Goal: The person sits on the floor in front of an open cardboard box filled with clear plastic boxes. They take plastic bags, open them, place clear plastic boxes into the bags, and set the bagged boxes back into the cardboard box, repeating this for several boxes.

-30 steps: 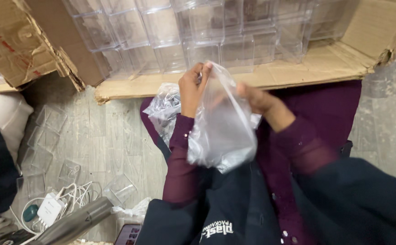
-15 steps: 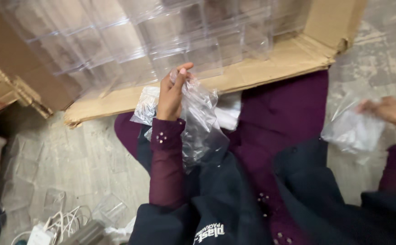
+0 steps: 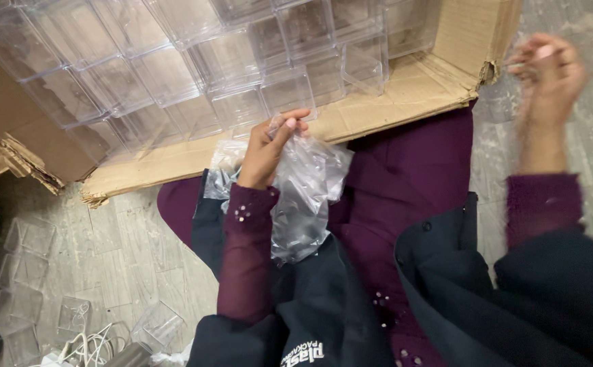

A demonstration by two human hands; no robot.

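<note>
At frame centre the left hand (image 3: 264, 155) grasps a clear plastic bag (image 3: 305, 197) over the lap. The right hand (image 3: 548, 75), upper right, is blurred; its grip I cannot tell. Clear boxes (image 3: 194, 61) already fill the cardboard carton (image 3: 405, 102); the bag is not yet put away.

Below me, a grey, scuffed floor (image 3: 126, 251) of worn planks. Ahead, an opened cardboard box (image 3: 405, 102) lies flat, packed with rows of clear plastic boxes (image 3: 174, 68). At lower left, loose clear containers (image 3: 28, 272) and white cables (image 3: 89, 346).
</note>
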